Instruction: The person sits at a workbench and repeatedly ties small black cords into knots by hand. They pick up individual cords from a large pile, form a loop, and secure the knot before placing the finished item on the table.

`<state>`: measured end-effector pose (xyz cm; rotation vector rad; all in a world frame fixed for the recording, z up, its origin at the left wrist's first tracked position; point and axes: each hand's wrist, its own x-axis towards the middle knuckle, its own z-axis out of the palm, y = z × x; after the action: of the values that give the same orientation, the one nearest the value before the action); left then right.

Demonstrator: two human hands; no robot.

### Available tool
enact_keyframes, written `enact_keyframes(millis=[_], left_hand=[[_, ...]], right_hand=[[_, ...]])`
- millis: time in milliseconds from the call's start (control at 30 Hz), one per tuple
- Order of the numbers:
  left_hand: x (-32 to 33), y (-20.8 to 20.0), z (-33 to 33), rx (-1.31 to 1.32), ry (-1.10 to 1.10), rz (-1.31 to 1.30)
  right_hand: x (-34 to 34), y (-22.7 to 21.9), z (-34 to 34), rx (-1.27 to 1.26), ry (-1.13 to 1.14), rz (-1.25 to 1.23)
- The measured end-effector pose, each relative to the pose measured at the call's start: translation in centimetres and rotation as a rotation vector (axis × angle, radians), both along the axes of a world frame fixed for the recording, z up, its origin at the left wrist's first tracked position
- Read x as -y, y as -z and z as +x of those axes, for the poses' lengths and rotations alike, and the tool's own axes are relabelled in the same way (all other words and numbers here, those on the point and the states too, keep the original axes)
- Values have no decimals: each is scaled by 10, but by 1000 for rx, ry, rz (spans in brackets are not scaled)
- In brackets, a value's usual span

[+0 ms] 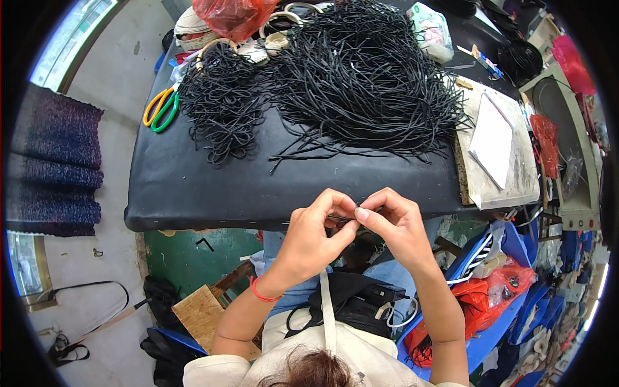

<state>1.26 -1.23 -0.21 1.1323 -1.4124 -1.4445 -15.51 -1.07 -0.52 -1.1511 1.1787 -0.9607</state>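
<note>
My left hand [319, 235] and my right hand [396, 227] meet at the fingertips in front of the near table edge. Both are pinched closed on a thin black cord [336, 218], of which only a little shows between the fingers. Beyond them on the black table [303, 184] lies a big tangled heap of black cords [367, 84], with loose ends trailing toward me. A smaller pile of looped black cords [222, 103] sits to its left.
Scissors [161, 109] with yellow and green handles lie at the table's left. A worn board [474, 151] bearing a white pad [493, 142] is on the right. Behind the piles is a red plastic bag [235, 16]. A blue bin [474, 329] stands beside me at the right.
</note>
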Motion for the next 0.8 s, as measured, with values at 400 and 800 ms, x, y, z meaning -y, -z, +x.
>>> enact_keyframes(millis=[400,800], left_hand=[[-1,-1,-3,97,188,-20],[-5,7,-10,-144,117,172]], right_hand=[[-3,-3,8,318,202,175],[-6,-2,11,36,236,-101]])
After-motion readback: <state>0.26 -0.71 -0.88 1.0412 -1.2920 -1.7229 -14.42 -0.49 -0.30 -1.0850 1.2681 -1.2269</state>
